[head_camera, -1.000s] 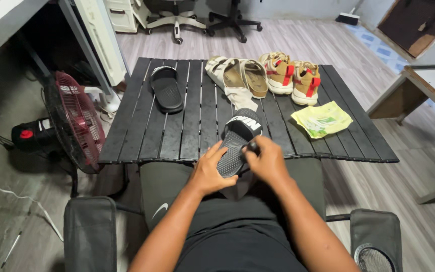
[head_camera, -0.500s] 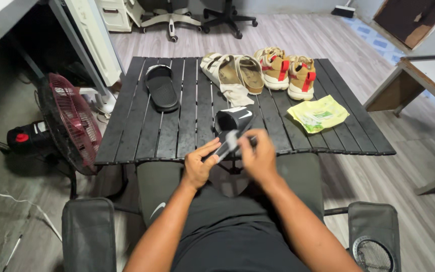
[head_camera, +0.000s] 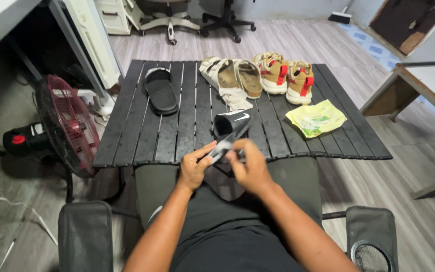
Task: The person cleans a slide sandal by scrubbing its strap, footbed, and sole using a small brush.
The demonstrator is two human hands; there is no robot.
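— Two hands on one shoe, am I seeing that right?

— Yes. The left hand (head_camera: 196,167) and the right hand (head_camera: 247,166) both hold a black slide sandal (head_camera: 229,132) at the near edge of the slatted black counter (head_camera: 177,131), just above the person's lap. The sandal is turned on its side, strap end toward the far side of the counter, a white mark showing on the strap.

— How is each grip?

— The left grip is clenched around the near end of the sandal, fingers curled over its edge. The right grip is also closed on the sandal, from the other side. Something small may be pinched in the right fingers against the sole, but I cannot tell what.

— Where is its partner?

— The other black slide (head_camera: 160,90) lies flat on the far left part of the counter, well apart from the hands.

— What else is up there?

— A pair of beige strap sandals (head_camera: 232,78) at the far middle, with a pale cloth (head_camera: 235,98) just in front of them. Beside those, a pair of tan sneakers with red straps (head_camera: 287,75). A yellow-green soft packet (head_camera: 316,118) lies on the right.

— And around the counter?

— A red-caged fan (head_camera: 69,125) stands on the floor to the left.
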